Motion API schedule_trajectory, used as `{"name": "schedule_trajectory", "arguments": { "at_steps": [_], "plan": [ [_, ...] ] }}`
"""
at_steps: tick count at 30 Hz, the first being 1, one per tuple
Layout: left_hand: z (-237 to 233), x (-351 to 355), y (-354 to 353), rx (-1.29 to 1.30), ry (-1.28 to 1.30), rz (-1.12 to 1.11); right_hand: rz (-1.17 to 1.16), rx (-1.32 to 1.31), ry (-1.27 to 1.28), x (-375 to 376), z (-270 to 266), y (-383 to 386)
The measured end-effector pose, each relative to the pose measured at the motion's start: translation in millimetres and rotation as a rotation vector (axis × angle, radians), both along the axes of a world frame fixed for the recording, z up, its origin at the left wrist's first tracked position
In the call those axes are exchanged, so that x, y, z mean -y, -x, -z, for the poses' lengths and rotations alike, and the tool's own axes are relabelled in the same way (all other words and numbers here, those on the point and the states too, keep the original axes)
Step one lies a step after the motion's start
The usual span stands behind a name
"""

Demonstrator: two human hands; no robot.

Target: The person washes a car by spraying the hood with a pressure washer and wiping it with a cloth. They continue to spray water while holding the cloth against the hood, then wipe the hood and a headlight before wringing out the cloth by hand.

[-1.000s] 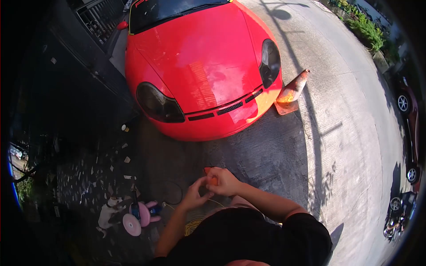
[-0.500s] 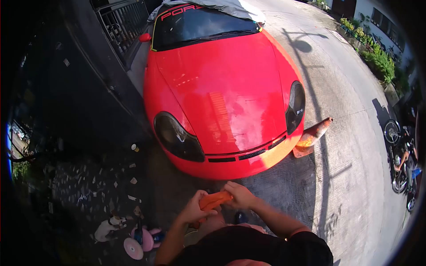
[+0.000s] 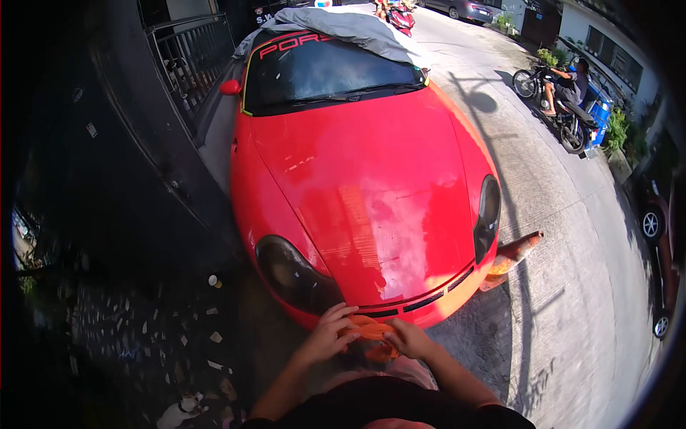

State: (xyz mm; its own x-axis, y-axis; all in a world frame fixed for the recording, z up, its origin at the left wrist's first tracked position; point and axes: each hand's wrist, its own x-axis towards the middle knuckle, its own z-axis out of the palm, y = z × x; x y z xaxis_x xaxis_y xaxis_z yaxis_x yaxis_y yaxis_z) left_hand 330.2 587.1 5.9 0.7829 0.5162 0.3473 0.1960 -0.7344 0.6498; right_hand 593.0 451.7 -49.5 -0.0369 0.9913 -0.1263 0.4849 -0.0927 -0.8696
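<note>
Between my hands is a bunched orange cloth [image 3: 369, 328], with a loose part hanging below. My left hand [image 3: 327, 336] grips its left end, some fingers stretched out over it. The right end is pinched in my right hand [image 3: 412, 339]. Both hands are in front of my body, overlapping the front bumper of a red car [image 3: 371, 207] in this view. The car faces me, with dark headlights and a glossy hood.
A grey cover [image 3: 350, 28] lies over the car's roof. Beside its front corner, a worn traffic cone [image 3: 516, 254] leans over. A person rides a motorcycle [image 3: 564, 107] on the lane at right. A dark wall [image 3: 121, 164] runs along the left. A dog [image 3: 179, 411] is low left.
The view has tilted up, showing more of the lane. My hands have shifted slightly, and the cloth is spread between them differently. The motorcycle with its rider has moved farther up the lane.
</note>
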Motion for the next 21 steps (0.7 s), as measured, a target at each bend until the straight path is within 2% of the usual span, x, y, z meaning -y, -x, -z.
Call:
{"name": "schedule_trajectory", "arguments": {
  "at_steps": [2,3,5,8,11,13,17,19,21],
  "plan": [
    [-12.5,-21.6,-21.4,-0.024,0.199,0.103,0.061,0.049,-0.071,-8.0,11.0,-4.6],
    [-17.7,-28.0,-32.8,-0.036,0.299,0.153,0.077,0.125,-0.225,-14.2,11.2,-6.1],
    [-24.6,-31.6,-58.3,-0.068,0.289,0.067,0.107,0.281,-0.536,-27.9,-0.3,-3.7],
    [-22.5,-38.2,-87.0,-0.164,0.211,0.007,0.253,0.098,-0.564,-48.9,-6.8,6.9],
    [-24.7,-55.8,-111.4,-0.346,0.191,-0.068,0.23,-0.031,-0.449,-69.9,2.2,-16.2],
    [-26.1,-67.6,-120.3,-0.438,0.213,-0.118,0.178,-0.048,-0.507,-86.1,2.1,-30.7],
    [-46.7,-82.3,-127.9,-0.453,0.222,-0.039,0.052,-0.068,-0.512,-102.9,8.3,-60.9],
    [-55.2,-86.3,-129.7,-0.404,0.193,-0.014,0.02,-0.18,-0.294,-106.3,9.4,-78.4],
    [-39.4,-93.9,-129.0,-0.495,0.129,-0.136,-0.008,-0.326,-0.128,-110.7,20.3,-92.4]
  ]
}}
